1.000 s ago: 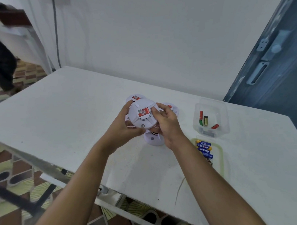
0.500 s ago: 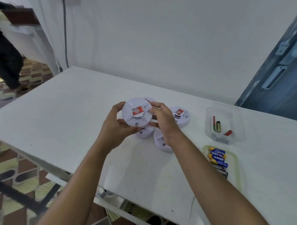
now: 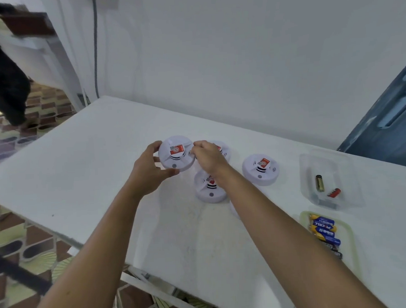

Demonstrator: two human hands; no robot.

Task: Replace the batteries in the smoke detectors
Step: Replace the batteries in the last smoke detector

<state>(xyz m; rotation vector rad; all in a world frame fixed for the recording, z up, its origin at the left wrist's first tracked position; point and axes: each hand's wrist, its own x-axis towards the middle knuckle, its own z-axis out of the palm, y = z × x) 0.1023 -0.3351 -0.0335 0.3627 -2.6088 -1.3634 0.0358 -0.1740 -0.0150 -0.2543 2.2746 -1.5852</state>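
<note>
While the white table (image 3: pixel 81 163) serves as a workbench, a tray (image 3: pixel 343 227) of fresh batteries (image 3: pixel 323 227) waits at four o'clock of the resting detectors (image 3: pixel 260 170), a clear tub (image 3: pixel 333 166) of used batteries (image 3: pixel 320 183) at three. At eleven, the held detector (image 3: pixel 176 155) is likely being opened: left hand (image 3: pixel 149 172) grips its rim, right hand (image 3: pixel 209 158) pinches its right edge, fingers curled.
</note>
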